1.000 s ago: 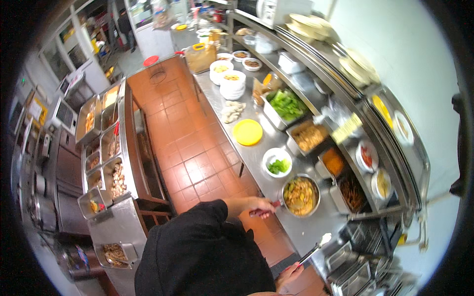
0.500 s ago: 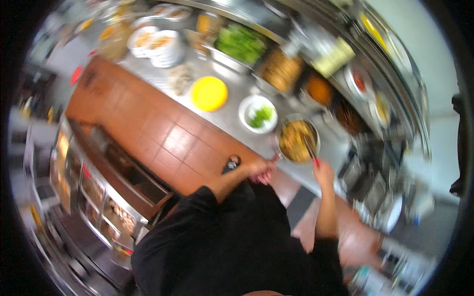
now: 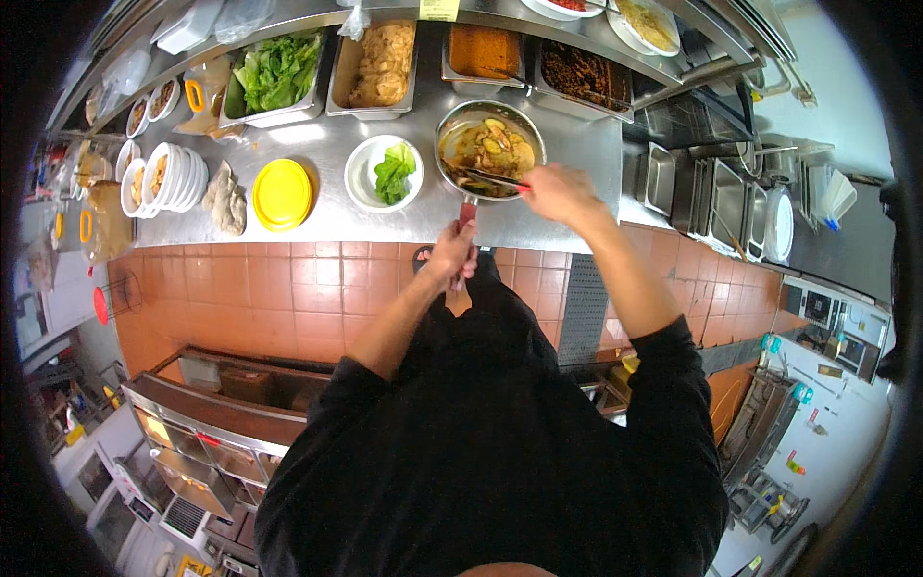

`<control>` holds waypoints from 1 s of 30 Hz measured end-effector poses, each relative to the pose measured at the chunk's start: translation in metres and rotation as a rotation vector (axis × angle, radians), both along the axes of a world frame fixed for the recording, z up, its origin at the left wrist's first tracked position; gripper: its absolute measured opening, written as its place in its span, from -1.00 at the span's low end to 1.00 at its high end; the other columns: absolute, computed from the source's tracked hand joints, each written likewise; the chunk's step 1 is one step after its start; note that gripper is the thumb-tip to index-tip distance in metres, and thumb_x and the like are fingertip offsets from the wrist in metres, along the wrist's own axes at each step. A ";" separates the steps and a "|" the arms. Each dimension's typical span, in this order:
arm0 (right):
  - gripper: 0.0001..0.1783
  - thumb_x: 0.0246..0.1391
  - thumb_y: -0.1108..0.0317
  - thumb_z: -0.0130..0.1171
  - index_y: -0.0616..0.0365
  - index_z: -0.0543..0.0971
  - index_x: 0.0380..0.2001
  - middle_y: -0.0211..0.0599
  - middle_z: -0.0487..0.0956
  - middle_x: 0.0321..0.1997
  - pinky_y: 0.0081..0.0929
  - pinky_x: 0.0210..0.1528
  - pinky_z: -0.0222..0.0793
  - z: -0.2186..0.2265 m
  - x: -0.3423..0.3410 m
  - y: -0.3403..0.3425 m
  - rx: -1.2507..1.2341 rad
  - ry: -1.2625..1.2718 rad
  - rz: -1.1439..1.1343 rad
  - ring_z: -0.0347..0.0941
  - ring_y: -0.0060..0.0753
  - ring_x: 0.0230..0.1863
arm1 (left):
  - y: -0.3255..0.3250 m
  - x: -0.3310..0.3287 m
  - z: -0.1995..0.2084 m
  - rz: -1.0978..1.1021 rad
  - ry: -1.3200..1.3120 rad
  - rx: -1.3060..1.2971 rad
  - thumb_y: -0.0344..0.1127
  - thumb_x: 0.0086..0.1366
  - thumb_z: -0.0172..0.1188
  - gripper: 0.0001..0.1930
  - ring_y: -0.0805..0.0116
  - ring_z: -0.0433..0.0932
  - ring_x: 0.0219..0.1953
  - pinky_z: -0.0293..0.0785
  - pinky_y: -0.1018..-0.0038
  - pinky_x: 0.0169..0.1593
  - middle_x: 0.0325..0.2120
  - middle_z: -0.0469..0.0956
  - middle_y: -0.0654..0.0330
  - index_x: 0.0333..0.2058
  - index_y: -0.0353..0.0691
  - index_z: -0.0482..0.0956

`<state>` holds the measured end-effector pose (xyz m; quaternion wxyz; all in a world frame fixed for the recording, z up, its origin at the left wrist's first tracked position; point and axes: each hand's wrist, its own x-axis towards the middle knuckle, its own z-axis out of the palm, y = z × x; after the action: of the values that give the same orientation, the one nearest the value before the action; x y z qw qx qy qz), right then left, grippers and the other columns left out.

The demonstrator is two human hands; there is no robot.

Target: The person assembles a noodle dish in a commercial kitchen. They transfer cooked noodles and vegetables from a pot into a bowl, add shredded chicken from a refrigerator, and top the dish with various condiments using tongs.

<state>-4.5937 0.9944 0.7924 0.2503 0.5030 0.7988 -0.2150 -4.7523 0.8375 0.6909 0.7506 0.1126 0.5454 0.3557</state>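
Note:
A steel saucepan (image 3: pixel 440 146) holds yellowish sauced food (image 3: pixel 486 144) with slices in it. It stands at the steel counter's near side, its reddish handle (image 3: pixel 467 212) pointing toward me. Around that handle my left hand (image 3: pixel 454 252) is closed. My right hand (image 3: pixel 561 192) grips a red-handled metal utensil (image 3: pixel 495 179); its far end rests in the food, and its exact kind is unclear. Just left of the pan stands a white bowl (image 3: pixel 358 183) with green lettuce leaves (image 3: pixel 392 175) inside.
A yellow round lid (image 3: pixel 282 194), a crumpled cloth-like bag (image 3: pixel 225 200) and stacked white bowls (image 3: pixel 183 183) line the counter's left. Behind are steel trays of lettuce (image 3: pixel 279 72), pale food (image 3: pixel 383 62), orange sauce (image 3: pixel 484 53) and dark sauce (image 3: pixel 585 77). A shelf (image 3: pixel 336 17) overhangs them.
My view has swung round to face the counter squarely and is sharper. Both hands keep their hold on the pan handle and the utensil.

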 end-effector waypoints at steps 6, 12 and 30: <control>-0.69 0.26 0.15 0.18 0.14 0.73 -0.18 -0.07 0.74 -0.15 -0.09 -0.10 0.64 0.011 0.010 0.011 0.158 -0.028 0.008 0.72 -0.01 -0.13 | -0.011 0.022 -0.008 -0.051 0.069 0.011 -0.04 0.59 -0.02 -0.68 0.41 0.44 -0.71 0.34 0.45 -0.71 -0.57 0.43 0.21 -0.05 -0.20 0.27; -0.67 0.33 0.10 0.11 0.09 0.71 -0.25 -0.05 0.72 -0.27 -0.01 -0.13 0.60 0.007 0.050 -0.025 0.195 0.020 -0.068 0.69 0.04 -0.16 | 0.016 -0.005 -0.080 -0.176 -0.311 -0.212 -0.22 0.44 0.18 -0.77 0.13 0.69 -0.32 0.76 0.25 -0.25 -0.32 0.58 0.05 -0.13 -0.26 0.46; -0.55 0.40 -0.03 0.16 0.16 0.63 -0.01 -0.38 0.54 -0.48 -0.61 -0.77 -0.01 0.027 0.090 -0.053 -0.575 0.772 -0.863 0.16 -0.70 -0.75 | -0.046 -0.025 0.035 -0.147 0.311 0.131 -0.23 0.52 0.12 -0.68 0.50 0.27 -0.80 0.16 0.44 -0.73 -0.73 0.30 0.33 -0.45 -0.21 0.38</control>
<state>-4.5038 0.9412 0.8196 -0.0394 0.5783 0.4680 -0.6671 -4.7776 0.7919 0.7255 0.6723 0.2545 0.6207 0.3131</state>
